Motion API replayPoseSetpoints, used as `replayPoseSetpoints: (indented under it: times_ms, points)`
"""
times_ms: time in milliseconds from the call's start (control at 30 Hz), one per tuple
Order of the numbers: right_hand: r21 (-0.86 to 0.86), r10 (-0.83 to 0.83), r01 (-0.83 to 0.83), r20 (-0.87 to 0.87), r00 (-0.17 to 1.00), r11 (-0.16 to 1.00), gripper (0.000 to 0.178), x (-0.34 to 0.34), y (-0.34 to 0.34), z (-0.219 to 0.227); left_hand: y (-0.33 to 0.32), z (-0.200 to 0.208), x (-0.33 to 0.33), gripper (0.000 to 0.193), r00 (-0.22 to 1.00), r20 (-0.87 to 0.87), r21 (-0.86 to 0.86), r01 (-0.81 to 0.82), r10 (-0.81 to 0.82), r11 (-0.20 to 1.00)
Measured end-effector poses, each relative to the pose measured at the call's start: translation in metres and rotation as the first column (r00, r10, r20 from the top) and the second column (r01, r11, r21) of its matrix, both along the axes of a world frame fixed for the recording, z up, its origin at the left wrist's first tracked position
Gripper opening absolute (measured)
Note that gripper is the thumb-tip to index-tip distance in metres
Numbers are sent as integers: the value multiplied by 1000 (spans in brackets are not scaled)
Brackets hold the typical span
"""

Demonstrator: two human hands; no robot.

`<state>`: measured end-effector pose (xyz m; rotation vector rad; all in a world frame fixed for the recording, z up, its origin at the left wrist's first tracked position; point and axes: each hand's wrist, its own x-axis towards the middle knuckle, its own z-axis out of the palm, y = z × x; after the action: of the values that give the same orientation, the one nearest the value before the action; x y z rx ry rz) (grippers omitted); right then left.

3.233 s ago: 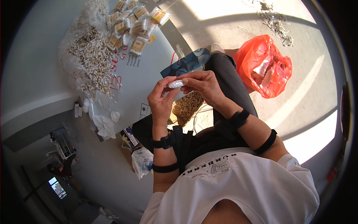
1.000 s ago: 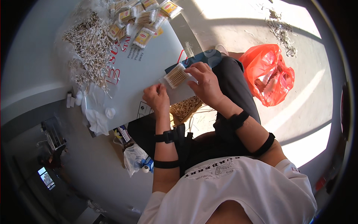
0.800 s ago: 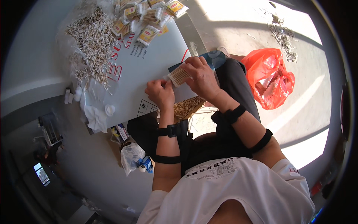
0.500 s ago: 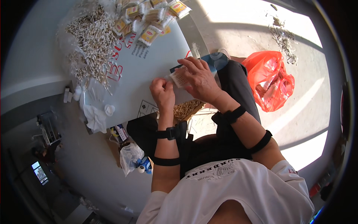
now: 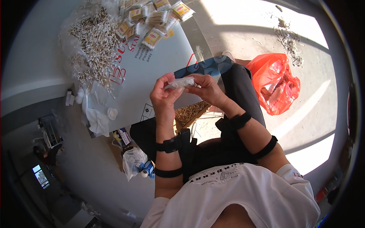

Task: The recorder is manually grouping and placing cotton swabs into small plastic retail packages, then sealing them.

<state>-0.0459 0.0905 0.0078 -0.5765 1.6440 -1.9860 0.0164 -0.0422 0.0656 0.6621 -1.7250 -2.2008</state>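
Observation:
Both hands hold one small clear packet of cotton swabs (image 5: 183,82) above the near edge of the table (image 5: 133,87); a row of white tips faces up. My left hand (image 5: 163,95) grips its left end between thumb and fingers. At the other end, my right hand (image 5: 210,90) pinches the packet, with the fingertips partly hidden behind it. Just beyond lies a dark blue patterned sheet (image 5: 213,65). A large heap of loose cotton swabs (image 5: 95,45) spills from a clear bag at the far left, beside a pile of filled swab packets (image 5: 153,37).
Crumpled white tissue (image 5: 97,119) hangs at the table's left corner. Below the near edge stands a box of brown sticks (image 5: 190,114). A red plastic bag (image 5: 272,83) sits on the floor to the right, with scattered scraps (image 5: 289,41) beyond. A clear bag (image 5: 134,161) lies lower left.
The swab packet has been tilted, so its white tips now face up instead of its flat side. My right hand has come off the packet's top and now holds its right end.

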Motion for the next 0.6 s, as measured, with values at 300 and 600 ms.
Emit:
replayPoseSetpoints:
  times_ms: [300,600]
  points:
    - [90,-94,175,-568,818,980,29,-12,6,2,-6,-21,-4,22,980,-55,-211,176,-191,962]
    - [16,-124,123,111,986,992,28,-10,17,23,6,-38,-12,16,994,6,-22,106,-106,994]
